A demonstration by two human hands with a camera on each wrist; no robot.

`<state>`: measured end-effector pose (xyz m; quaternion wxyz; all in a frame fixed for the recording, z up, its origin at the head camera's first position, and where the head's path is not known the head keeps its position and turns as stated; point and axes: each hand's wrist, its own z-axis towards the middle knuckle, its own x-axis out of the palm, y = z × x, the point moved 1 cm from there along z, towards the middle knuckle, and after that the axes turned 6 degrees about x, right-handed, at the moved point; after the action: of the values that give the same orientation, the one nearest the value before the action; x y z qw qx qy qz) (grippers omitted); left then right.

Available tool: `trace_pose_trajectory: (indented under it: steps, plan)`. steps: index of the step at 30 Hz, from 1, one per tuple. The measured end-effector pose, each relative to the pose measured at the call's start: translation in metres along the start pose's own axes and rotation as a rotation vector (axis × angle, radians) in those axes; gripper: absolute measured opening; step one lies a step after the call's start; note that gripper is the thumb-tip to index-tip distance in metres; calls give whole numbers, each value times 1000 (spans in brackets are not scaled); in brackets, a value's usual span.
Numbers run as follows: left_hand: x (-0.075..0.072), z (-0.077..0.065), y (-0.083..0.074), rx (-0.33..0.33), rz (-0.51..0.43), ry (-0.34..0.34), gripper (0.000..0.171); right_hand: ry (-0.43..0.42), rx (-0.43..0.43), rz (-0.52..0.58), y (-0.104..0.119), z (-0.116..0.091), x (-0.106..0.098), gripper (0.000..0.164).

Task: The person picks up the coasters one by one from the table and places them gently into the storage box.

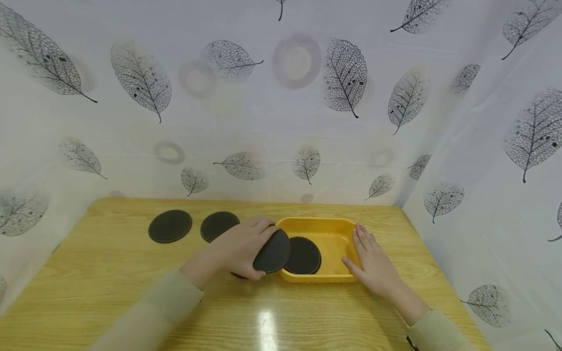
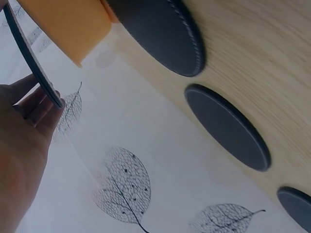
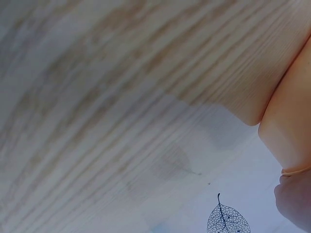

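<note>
My left hand [image 1: 241, 247] grips a round black coaster [image 1: 274, 251] by its edge, thumb below and fingers above, tilted at the left end of the yellow plastic tray [image 1: 322, 279]. Another black coaster [image 1: 304, 256] lies flat in the tray's left part, partly overlapped by the held one in the head view. On the tray's right end rests my right hand [image 1: 375, 263], fingers straight along the outer wall and thumb over the rim. The left wrist view shows the held coaster [image 2: 33, 60] edge-on, with stitching on a nearby coaster [image 2: 158, 31].
Two black coasters, one far left [image 1: 170, 226] and one nearer the tray [image 1: 218, 225], lie towards the back of the wooden table [image 1: 110, 287]. A third is mostly hidden beneath my left hand. Leaf-patterned sheeting [image 1: 272, 112] borders the table at the back and right.
</note>
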<state>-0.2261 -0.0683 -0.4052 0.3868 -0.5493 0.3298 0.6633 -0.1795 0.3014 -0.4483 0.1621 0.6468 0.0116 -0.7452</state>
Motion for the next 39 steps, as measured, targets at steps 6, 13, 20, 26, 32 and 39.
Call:
trace_pose_trajectory:
  steps: [6,13,20,26,32,39]
  plan:
    - [3,25,-4,34,-19,2,105,-5,-2,-2,0,0,0,81]
    - [7,51,-8,48,-53,-2,105,-8,-10,15,0,0,0,82]
    - [11,74,-14,36,-72,30,102,-16,-12,13,1,0,-1,81]
    - [22,88,-17,44,-32,71,100,-9,-5,15,2,1,-2,81]
    - [34,96,-18,11,-19,157,98,-11,-7,11,2,1,-1,81]
    - [41,100,-21,1,-7,221,94,-18,-12,9,1,0,-1,81]
